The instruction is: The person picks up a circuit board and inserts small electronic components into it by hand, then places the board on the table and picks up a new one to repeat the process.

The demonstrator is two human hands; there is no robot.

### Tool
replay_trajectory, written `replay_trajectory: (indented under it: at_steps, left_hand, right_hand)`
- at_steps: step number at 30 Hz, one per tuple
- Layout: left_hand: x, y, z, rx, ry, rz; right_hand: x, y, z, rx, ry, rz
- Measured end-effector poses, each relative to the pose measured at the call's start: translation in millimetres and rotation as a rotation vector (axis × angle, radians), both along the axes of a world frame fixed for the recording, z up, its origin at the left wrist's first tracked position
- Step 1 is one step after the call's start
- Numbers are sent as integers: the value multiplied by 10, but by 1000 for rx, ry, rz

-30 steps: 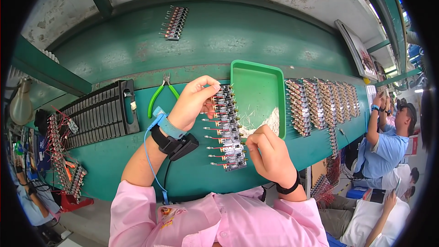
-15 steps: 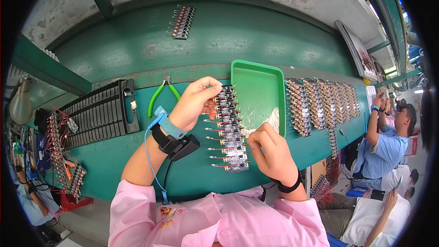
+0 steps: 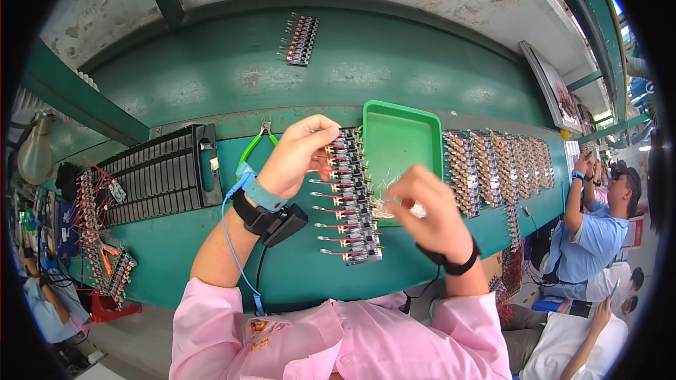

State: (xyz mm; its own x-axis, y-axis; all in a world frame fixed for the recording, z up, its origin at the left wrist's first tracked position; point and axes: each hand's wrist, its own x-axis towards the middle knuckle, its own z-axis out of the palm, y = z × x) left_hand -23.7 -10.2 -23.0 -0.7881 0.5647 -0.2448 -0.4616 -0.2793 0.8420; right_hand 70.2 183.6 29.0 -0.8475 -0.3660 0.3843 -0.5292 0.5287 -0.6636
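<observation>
My left hand is closed on the top end of a strip of small circuit modules, clear and black. Red wires with small tips stick out along its left side and short brass-coloured pins along its right. My right hand is just right of the strip, over the near part of a shallow green tray. Motion blurs its fingers, so whether they hold anything cannot be made out. Thin pale slivers lie in the tray, partly behind this hand.
Green-handled cutters and a black slotted rack lie to the left, beside wired modules. Several rows of module strips stand at the right. Another strip lies at the back. A blue cord runs from my left wrist. A person works at the right.
My right hand has moved right and up, away from the strip's pins and over the tray. The strip stays in my left hand. The whole view has shifted slightly.
</observation>
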Motion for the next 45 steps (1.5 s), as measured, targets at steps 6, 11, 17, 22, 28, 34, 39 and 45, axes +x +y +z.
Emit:
replay_trajectory:
  at_steps: [6, 11, 17, 22, 28, 34, 39, 45]
  left_hand:
    - [-111, -238, 201, 46, 73, 85]
    - [-178, -413, 273, 50, 125, 188]
    - [-200, -514, 300, 74, 124, 224]
    - [-210, -539, 291, 103, 104, 220]
    - [-196, -511, 283, 100, 106, 229]
    - [-187, -463, 327, 85, 115, 169]
    - [-214, -527, 281, 135, 140, 197]
    - [-181, -508, 338, 140, 144, 154]
  right_hand:
    - [-1206, 47, 23, 265, -25, -61]
    - [-2012, -301, -416, 554, -59, -173]
    - [-2454, -536, -756, 734, 116, -221]
    - [-2560, -641, -720, 885, 104, -206]
    - [-2547, -604, -677, 914, 165, -156]
    - [-2061, -446, -352, 685, 159, -141]
    - [-1376, -266, -197, 567, 159, 2]
    - [-603, -130, -240, 411, 156, 27]
